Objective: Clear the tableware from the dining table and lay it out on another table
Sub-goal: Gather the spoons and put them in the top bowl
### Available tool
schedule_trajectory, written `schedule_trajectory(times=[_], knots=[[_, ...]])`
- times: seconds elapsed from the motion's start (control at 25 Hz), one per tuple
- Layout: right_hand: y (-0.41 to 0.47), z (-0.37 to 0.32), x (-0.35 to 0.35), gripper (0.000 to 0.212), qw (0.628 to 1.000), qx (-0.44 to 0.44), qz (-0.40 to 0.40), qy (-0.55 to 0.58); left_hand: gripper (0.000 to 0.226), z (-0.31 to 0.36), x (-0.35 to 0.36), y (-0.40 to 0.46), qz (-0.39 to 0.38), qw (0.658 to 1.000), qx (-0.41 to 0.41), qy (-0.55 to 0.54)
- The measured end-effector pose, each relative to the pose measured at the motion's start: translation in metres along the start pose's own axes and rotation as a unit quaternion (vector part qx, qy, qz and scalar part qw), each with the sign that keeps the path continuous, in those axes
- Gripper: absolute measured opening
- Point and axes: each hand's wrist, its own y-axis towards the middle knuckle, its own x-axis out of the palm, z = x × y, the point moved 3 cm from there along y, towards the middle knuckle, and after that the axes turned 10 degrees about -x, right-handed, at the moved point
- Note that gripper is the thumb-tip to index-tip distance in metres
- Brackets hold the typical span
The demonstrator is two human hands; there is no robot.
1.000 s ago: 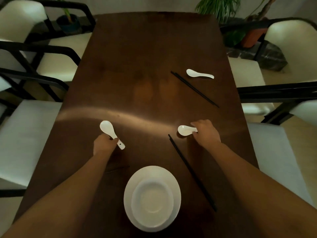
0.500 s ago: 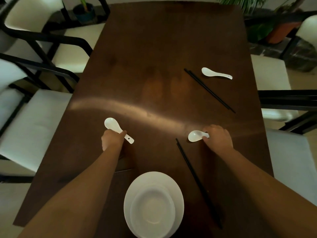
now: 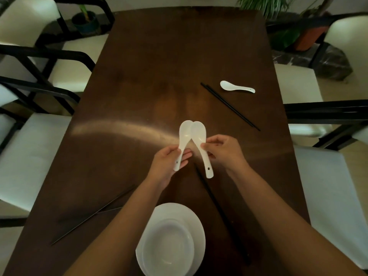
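The left hand (image 3: 169, 162) pinches the handle of one white spoon (image 3: 183, 142), and the right hand (image 3: 223, 151) pinches the handle of a second spoon (image 3: 200, 144), both held above the dark table (image 3: 151, 80), their bowls touching and pointing far; nearest, a white bowl on a plate (image 3: 171, 242) sits at the near edge; black chopsticks (image 3: 219, 212) lie to its right, another pair (image 3: 93, 214) to its left; farther right lie more chopsticks (image 3: 229, 105) beside a third spoon (image 3: 237, 88).
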Motion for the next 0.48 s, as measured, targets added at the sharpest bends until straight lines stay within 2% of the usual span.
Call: schedule_trajectory(times=[0.08,0.2,0.36,0.48], knots=[[-0.004,-0.003,0.005,0.009,1.0,0.009,0.015,0.024,0.022,-0.004,0.019,-0.01,-0.032,0.999,-0.001,0.014],[-0.007,0.001,0.004,0.013,0.998,0.013,0.063,0.001,0.021,-0.007,0.036,-0.02,-0.056,0.998,0.005,0.042],[-0.008,0.004,-0.001,0.017,0.994,-0.011,0.104,-0.043,0.016,-0.007,0.045,-0.027,-0.043,0.997,0.009,0.063],[-0.008,0.006,-0.003,0.018,0.993,-0.002,0.106,-0.06,0.02,-0.011,0.049,-0.027,-0.033,0.999,0.008,0.033]])
